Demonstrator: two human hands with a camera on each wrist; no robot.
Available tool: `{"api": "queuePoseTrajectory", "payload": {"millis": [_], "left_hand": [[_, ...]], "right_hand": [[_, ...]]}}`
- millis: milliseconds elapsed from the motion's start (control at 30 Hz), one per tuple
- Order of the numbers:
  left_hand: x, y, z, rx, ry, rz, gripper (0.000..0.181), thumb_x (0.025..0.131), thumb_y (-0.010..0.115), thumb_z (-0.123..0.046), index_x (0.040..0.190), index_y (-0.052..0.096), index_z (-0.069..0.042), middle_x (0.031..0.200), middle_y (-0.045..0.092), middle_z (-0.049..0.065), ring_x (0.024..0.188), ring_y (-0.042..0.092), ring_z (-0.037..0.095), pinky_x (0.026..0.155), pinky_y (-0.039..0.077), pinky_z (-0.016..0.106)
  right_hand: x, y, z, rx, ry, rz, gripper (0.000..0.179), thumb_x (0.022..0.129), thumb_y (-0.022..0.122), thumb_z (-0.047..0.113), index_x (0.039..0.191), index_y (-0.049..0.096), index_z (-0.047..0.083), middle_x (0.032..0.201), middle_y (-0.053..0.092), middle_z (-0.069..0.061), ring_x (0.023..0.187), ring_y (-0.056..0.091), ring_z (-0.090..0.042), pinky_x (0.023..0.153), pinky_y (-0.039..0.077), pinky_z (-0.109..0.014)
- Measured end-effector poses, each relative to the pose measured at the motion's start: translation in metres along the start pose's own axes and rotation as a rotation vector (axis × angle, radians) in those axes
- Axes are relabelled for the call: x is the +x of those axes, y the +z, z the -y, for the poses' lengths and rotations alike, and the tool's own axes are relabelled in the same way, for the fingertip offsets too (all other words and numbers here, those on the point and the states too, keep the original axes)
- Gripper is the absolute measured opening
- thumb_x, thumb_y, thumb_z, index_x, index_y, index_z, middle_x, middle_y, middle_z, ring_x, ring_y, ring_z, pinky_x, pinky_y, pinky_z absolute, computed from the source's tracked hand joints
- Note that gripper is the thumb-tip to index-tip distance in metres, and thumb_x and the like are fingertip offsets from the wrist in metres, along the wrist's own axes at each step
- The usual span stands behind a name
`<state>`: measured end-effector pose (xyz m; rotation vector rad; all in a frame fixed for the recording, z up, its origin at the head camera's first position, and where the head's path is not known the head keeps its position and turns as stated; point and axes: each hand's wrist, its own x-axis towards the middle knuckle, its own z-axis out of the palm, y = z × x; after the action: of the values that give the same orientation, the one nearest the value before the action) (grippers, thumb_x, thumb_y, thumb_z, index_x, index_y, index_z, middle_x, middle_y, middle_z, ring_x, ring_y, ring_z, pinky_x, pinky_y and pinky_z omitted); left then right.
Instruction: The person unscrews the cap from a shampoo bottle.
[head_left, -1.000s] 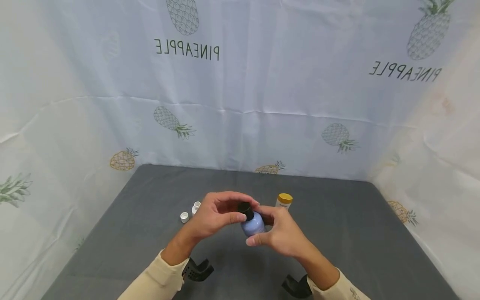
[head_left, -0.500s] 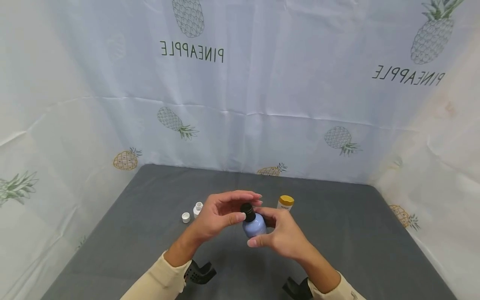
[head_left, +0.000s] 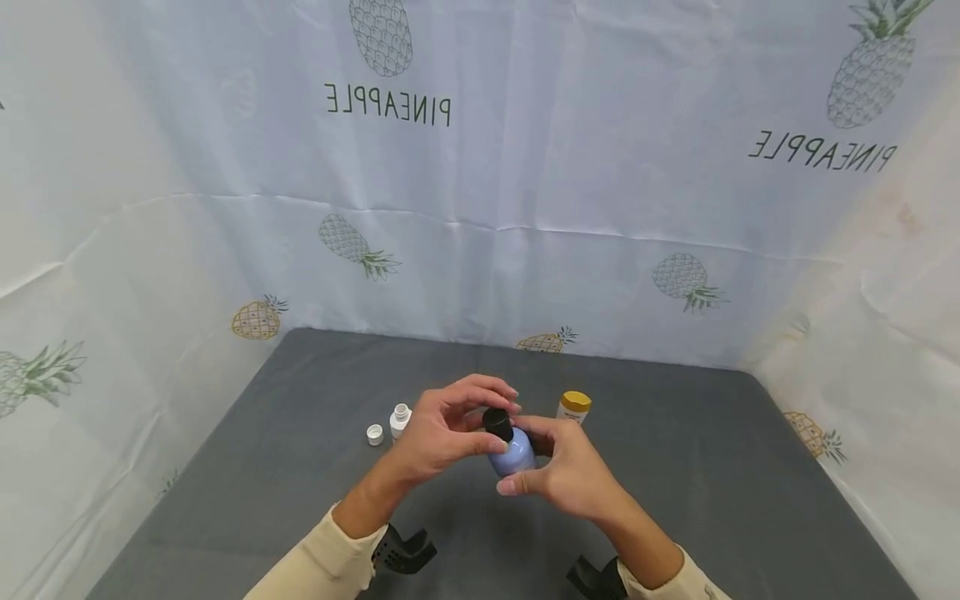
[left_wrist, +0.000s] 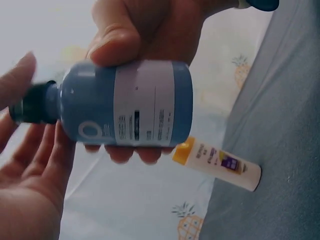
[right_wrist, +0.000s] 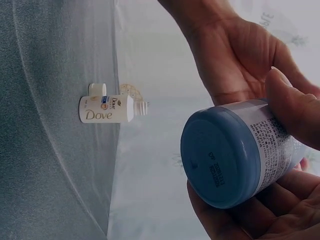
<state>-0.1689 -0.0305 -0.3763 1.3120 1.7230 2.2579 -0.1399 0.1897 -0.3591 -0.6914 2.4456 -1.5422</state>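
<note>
In the head view my right hand point(head_left: 566, 467) grips a blue bottle point(head_left: 513, 454) above the table, thumb on the near side and fingers behind it. Its black cap point(head_left: 497, 422) points up and left. My left hand point(head_left: 442, 425) is loosely curved around the cap, thumb at its base, with a gap between the upper fingertips and the cap. In the left wrist view the left thumb point(left_wrist: 20, 77) is blurred beside the cap, the fingers spread below. The right wrist view shows the bottle's printed base point(right_wrist: 220, 157) and part of its white label.
A white Dove bottle point(right_wrist: 105, 109) stands uncapped on the grey table point(head_left: 315, 500), with its small white cap point(head_left: 375, 434) beside it, left of my hands. Behind my right hand stands a white bottle with a yellow cap point(head_left: 575, 402). A pineapple-print curtain point(head_left: 480, 167) surrounds the table.
My left thumb has slid across the black cap to its near right side, and the left fingers have bent a little. The right hand keeps its grip on the bottle. The head view has shifted slightly.
</note>
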Motion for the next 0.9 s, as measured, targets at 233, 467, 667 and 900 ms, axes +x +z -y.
{"api": "queuePoseTrajectory", "payload": {"millis": [233,467,667,900], "left_hand": [[-0.0016,-0.0019,-0.0035,-0.007,-0.001,0.044,0.036,0.094,0.072,0.005,0.126,0.061,0.018,0.126,0.073,-0.001,0.115,0.071,0.013,0.1,0.06,0.029],[-0.001,0.0015,-0.0015,0.076,-0.018,-0.039,0.034,0.088,0.081,0.0,0.117,0.066,0.011,0.117,0.068,0.016,0.108,0.07,0.011,0.099,0.06,0.03],[0.0004,-0.0031,-0.0004,-0.027,0.04,0.062,0.037,0.094,0.071,0.005,0.125,0.059,0.02,0.133,0.071,0.004,0.121,0.07,0.015,0.104,0.058,0.032],[-0.0005,-0.0016,-0.0034,0.137,-0.014,-0.047,0.033,0.087,0.082,-0.001,0.115,0.069,0.012,0.114,0.065,0.029,0.104,0.07,0.01,0.095,0.062,0.03]], "right_hand": [[-0.0006,0.0001,0.0005,0.003,-0.019,0.008,0.077,0.08,0.092,0.021,0.143,0.058,-0.007,0.134,0.069,-0.024,0.106,0.074,-0.024,0.085,0.062,-0.026],[0.0002,-0.001,0.0016,-0.006,0.014,0.0,0.077,0.08,0.092,0.022,0.142,0.058,-0.008,0.139,0.065,-0.026,0.11,0.074,-0.029,0.086,0.064,-0.035],[0.0006,-0.0011,-0.0002,-0.016,-0.003,0.002,0.077,0.08,0.092,0.021,0.142,0.058,-0.008,0.137,0.067,-0.024,0.109,0.075,-0.028,0.087,0.064,-0.032],[0.0013,-0.001,0.0002,-0.007,-0.005,0.005,0.073,0.08,0.092,0.023,0.14,0.062,-0.002,0.133,0.07,-0.021,0.106,0.074,-0.023,0.085,0.063,-0.027]]}}
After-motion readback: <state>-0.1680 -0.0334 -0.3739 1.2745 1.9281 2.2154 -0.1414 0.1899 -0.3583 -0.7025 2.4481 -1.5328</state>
